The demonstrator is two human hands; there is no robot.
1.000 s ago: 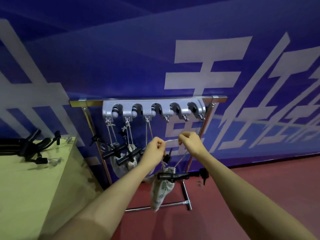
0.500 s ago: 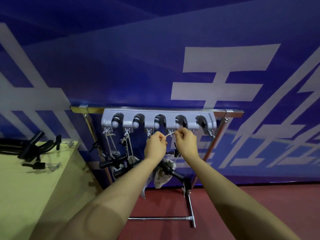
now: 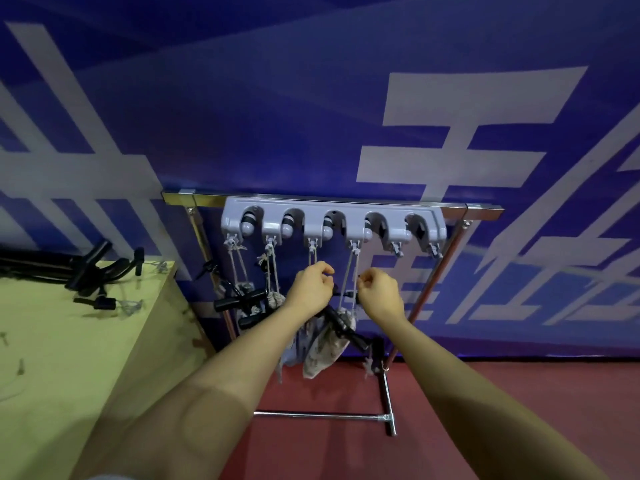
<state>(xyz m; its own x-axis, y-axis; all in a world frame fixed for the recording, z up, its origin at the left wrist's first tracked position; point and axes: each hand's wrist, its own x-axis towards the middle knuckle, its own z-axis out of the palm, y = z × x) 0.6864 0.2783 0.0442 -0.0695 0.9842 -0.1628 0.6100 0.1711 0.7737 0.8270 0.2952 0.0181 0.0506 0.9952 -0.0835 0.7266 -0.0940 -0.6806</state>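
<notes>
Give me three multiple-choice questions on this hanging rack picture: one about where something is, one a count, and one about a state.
1. Where does the yellow table stand?
A. left of the grey holder
B. right of it
C. behind it

2. How many arched slots does the grey holder have?
A. three
B. five
C. seven

3. The two rightmost hooks are:
A. bare
B. hung with cords
C. hung with bags

Answers:
1 A, the yellow table fills the lower left of the view, beside the holder's left end.
2 B, five arches run in a row along the holder.
3 A, nothing hangs from those two hooks.
</notes>
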